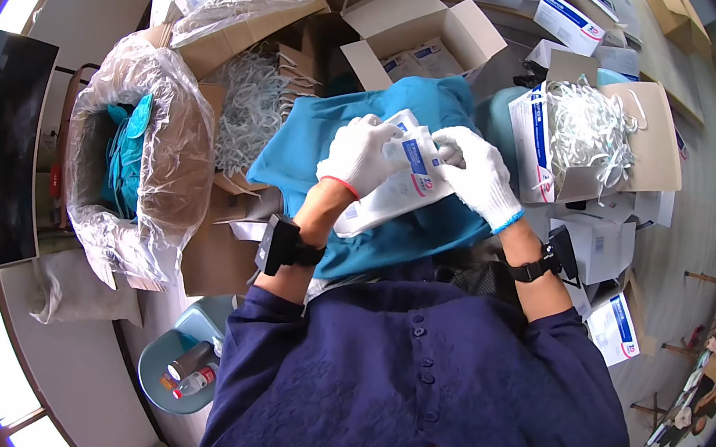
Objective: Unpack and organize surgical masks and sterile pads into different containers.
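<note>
White knitted gloves cover both my hands, with a red cuff on the left and a blue cuff on the right. My left hand (355, 156) is closed on the left side of a flat white packet (418, 180) that has a blue and red printed panel. At its upper right corner, my right hand (480, 174) pinches the same packet, fingers bent together. What is inside the packet is hidden. Other white packaging shows behind it and under its lower left end. Beneath everything lies a blue-green cloth (315, 139) spread over my lap.
A plastic-lined box (180, 159) holding teal pieces stands at left. Beside it, white strips (253, 97) fill a carton. An open carton (476, 38) with packets is ahead; another box (667, 148) of white strips is at right. A blue-grey basin (153, 359) holds bottles.
</note>
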A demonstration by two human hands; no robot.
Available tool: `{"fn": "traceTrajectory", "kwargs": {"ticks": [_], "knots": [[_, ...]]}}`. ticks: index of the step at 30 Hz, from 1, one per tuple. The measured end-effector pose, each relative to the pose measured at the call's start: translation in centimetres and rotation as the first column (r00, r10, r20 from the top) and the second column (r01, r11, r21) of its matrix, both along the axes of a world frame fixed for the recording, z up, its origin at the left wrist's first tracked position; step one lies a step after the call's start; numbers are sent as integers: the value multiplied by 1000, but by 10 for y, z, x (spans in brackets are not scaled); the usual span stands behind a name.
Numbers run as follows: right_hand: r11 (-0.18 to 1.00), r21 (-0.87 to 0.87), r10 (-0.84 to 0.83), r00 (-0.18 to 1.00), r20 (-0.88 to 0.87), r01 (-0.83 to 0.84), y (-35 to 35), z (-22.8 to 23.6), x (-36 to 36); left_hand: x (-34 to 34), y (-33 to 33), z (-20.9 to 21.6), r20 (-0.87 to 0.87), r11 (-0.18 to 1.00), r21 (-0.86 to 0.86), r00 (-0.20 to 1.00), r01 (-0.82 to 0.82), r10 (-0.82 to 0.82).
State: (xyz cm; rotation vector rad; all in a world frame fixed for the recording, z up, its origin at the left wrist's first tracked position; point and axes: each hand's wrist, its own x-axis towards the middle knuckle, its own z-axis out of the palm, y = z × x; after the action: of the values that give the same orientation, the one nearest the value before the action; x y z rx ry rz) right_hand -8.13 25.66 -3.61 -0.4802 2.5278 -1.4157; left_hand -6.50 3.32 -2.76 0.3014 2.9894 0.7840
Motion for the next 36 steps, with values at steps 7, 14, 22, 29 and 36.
{"fn": "traceTrajectory", "kwargs": {"ticks": [7, 14, 22, 29, 36], "knots": [[999, 37, -29, 991, -127, 34, 0, -3, 5, 2, 10, -5, 85, 998, -40, 994, -58, 62], [999, -10, -50, 961, -272, 49, 3, 5, 9, 26, 17, -8, 71, 983, -33, 981, -179, 181], [997, -71, 15, 993, -118, -23, 2, 13, 17, 44, 18, -6, 275, 983, 144, 959, -112, 69], [979, -150, 145, 989, 39, -138, -1, 30, 23, 60, 18, 17, 265, 953, 274, 963, -125, 50], [960, -242, 86, 970, -227, -142, -13, 45, 33, 55, 19, 55, 87, 923, 383, 996, -26, -8]]}}
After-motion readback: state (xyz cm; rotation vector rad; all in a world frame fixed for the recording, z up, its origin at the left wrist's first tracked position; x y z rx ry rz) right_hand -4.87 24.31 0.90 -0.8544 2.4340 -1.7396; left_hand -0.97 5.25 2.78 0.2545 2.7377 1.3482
